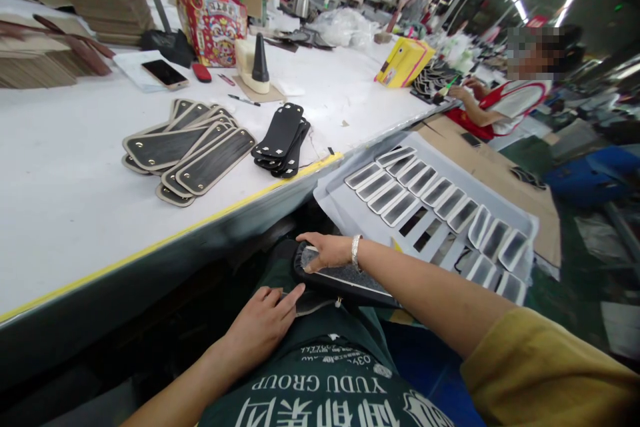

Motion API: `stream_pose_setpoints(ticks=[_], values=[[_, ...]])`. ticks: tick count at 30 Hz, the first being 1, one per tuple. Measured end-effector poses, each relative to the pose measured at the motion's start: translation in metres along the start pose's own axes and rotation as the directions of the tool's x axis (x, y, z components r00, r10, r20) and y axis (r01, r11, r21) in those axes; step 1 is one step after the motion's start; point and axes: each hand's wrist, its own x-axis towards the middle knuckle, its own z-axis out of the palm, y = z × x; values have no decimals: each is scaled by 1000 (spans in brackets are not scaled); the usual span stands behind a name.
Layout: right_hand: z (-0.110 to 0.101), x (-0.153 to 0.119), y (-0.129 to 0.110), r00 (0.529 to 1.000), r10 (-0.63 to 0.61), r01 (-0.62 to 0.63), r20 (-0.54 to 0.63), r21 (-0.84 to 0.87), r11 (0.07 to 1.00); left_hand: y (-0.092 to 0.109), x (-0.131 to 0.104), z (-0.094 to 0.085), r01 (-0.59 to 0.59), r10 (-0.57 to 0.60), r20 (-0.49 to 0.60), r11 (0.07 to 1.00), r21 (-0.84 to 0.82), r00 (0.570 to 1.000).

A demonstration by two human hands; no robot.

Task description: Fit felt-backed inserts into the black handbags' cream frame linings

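Note:
On my lap, over a dark green apron (320, 373), lies a long black padded piece (360, 288) with a grey fuzzy top and a pale edge. My right hand (327, 252), with a silver bracelet on its wrist, grips the near-left end of it, thumb on top and fingers across the far side. My left hand (267, 317) lies lower left, its bent fingers over a dark flat piece with a light edge (315, 303). That piece sits just below the padded one. What the left fingertips hold is partly hidden.
The white table (75, 213) bears beige-edged black panels (215, 163), a stack of black panels (280, 137), a phone (165, 73) and a red bag (210, 20). At right, a sheet-covered board (335, 193) carries rows of panels. Beyond sits a co-worker (515, 100).

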Motion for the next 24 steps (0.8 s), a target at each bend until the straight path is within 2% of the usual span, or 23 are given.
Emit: stream_pose_setpoints(ticks=[8,14,18,20,24], values=[[1,4,-1,1000,26,-26,-6,-15,1000,-1,-1,2,5,-5,4,1000,-6,1000],[6,13,-20,978,208,-208,-8,-65,976,-2,2,3,4,-4,-1,1000,-9,1000],[7,19,-27,960,281,-280,5,-78,957,-3,5,1,19,-19,3,1000,1,1000],[5,17,-21,970,244,-244,-2,-59,968,-3,6,1,27,-27,0,1000,13,1000],[0,9,4,1000,12,-9,-24,89,996,-2,5,3,48,-47,-20,999,19,999]])
